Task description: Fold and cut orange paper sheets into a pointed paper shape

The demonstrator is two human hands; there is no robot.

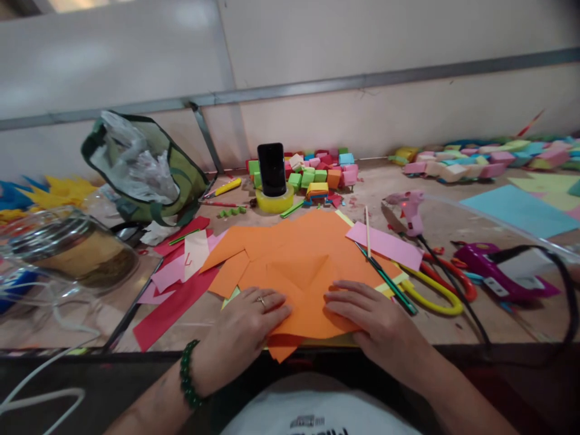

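Observation:
An orange paper sheet (301, 308) with a triangular fold lies in front of me, over more orange paper (290, 235) with pale yellow-green edges. At its left edge my left hand (244, 329) grips it, fingers close together on the sheet. My right hand (378, 317) holds the right edge, its fingers on top and the thumb low at the near edge. Right beside that hand lie a dark green pencil (394, 287) and yellow-handled scissors (435, 299). A pink paper strip (385, 243) and a thin wooden stick (367, 232) rest on the orange paper's right side.
A phone (272, 169) stands in a tape roll (275, 199) before piled coloured paper pieces (317, 172). On the right are a pink glue gun (411, 211) with its cord and a purple tool (496, 272). Leftward are a green bag (181, 181), a jar (77, 248) and red paper (167, 314).

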